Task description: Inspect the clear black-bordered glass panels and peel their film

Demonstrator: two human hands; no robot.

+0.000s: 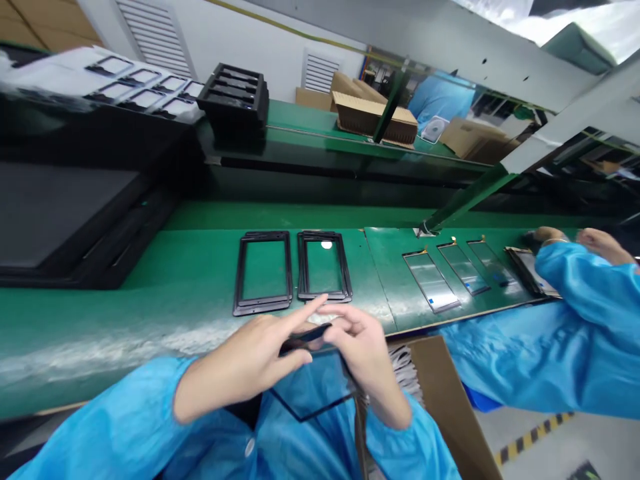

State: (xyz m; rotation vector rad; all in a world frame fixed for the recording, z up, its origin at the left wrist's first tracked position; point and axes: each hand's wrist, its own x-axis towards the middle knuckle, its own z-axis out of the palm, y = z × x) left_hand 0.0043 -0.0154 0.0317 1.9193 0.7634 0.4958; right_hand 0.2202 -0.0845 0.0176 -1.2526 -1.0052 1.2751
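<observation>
Blue sleeves lead to left hand and right hand, fingers gripping a black-edged clear panel by the desk's near edge; open room lies left of stacked black frames.

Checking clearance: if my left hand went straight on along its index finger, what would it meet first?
Probably the right stack of black frames, near its lower right corner, though depth is unclear.

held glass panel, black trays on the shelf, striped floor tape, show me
Glass panel [316,383], head view, its clear middle
Black trays [233,123], head view, the front side
Striped floor tape [535,437], head view, mid-strip
</observation>
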